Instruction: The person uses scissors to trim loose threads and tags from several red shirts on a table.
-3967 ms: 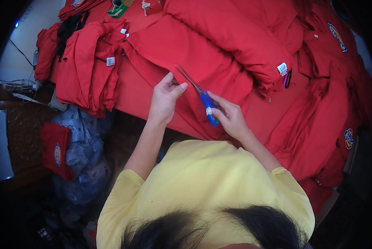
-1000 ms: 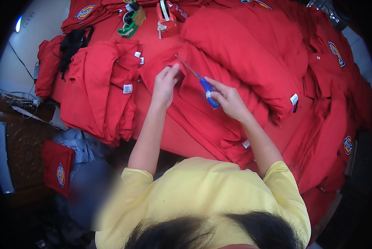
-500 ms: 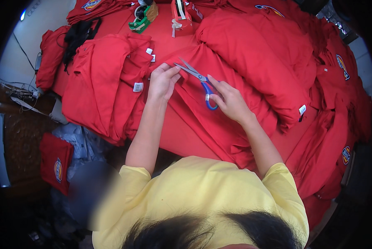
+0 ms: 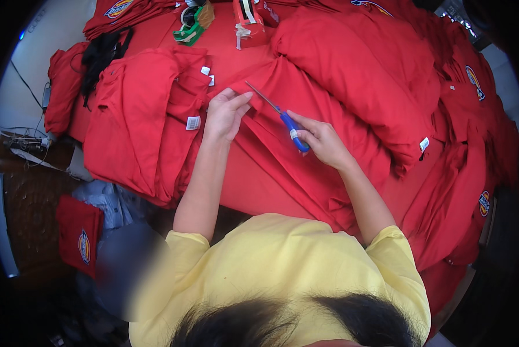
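Note:
My right hand (image 4: 322, 140) grips a pair of scissors (image 4: 293, 132) by its blue handles. Seen nearly edge-on, the blades look closed and point up and left, their tip just past my left fingertips. My left hand (image 4: 227, 114) is closed in a pinch on the edge of a red garment (image 4: 306, 110), which spreads from there to the right across the table. Whatever finer detail lies between those fingertips is too small to make out. Left of that hand lies a stack of folded red garments (image 4: 135, 121) with white tags.
At the back stand a green tape dispenser (image 4: 194, 29) and a red tape dispenser (image 4: 249, 29). A black cloth item (image 4: 104, 58) lies at the far left. More red garments (image 4: 465, 139) are heaped on the right. Below the table's left side sit a red folded garment (image 4: 80, 237) and plastic bags (image 4: 106, 199).
The scissor blades have gone from parted to together, and the scissors have turned so their edge shows. My left hand keeps its pinch. The whole view has shifted slightly.

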